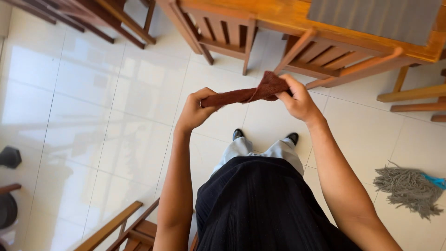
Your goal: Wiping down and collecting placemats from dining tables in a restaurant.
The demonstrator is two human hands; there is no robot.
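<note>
I stand on a white tiled floor and hold a dark reddish-brown cloth stretched between both hands at chest height. My left hand is closed around the cloth's left end. My right hand pinches the bunched right end, where a corner of fabric sticks up. The cloth is twisted into a narrow band between the two hands. Below them I see my black top, grey trousers and black shoes.
A wooden table with a grey mat stands ahead, with wooden chairs tucked under it. A grey mop head lies on the floor at right. Another wooden chair sits at bottom left, dark objects at the left edge.
</note>
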